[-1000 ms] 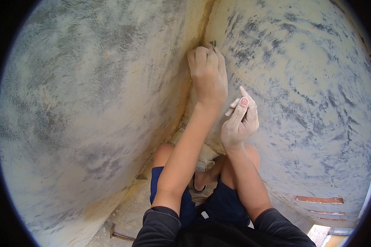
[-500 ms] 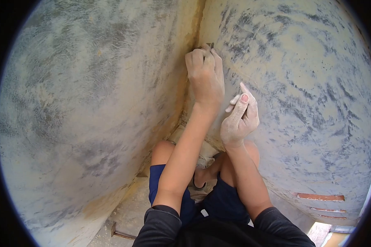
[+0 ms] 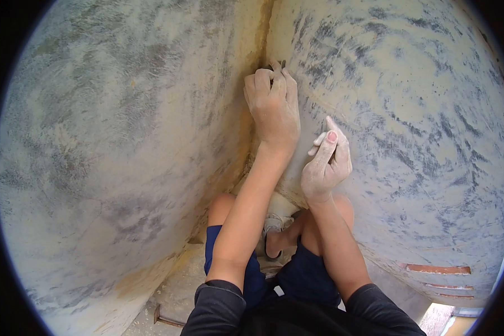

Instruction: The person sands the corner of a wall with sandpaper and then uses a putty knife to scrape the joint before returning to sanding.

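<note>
My left hand (image 3: pixel 273 109) is raised against the corner seam (image 3: pixel 263 33) where two walls meet. Its fingers are bent and closed around a small dark flat piece (image 3: pixel 282 63), of which only an edge shows past the fingertips; its kind cannot be made out. Lower and to the right, my right hand (image 3: pixel 326 168) hovers in front of the right wall (image 3: pixel 397 101). White dust coats its fingers, which are loosely curled and apart, with the index finger pointing up and nothing visible in them. The left wall (image 3: pixel 95 112) is pale with grey scuffs.
My bent knees (image 3: pixel 341 210) and a sandalled foot (image 3: pixel 274 243) are below, between the walls. A rusty metal bracket (image 3: pixel 168 319) lies at lower left on the dusty floor (image 3: pixel 179 274). Reddish slots (image 3: pixel 437 269) cut the right wall at lower right.
My left hand has shifted slightly left and down along the corner, still gripping the dark piece. The right hand keeps nearly the same pose and place.
</note>
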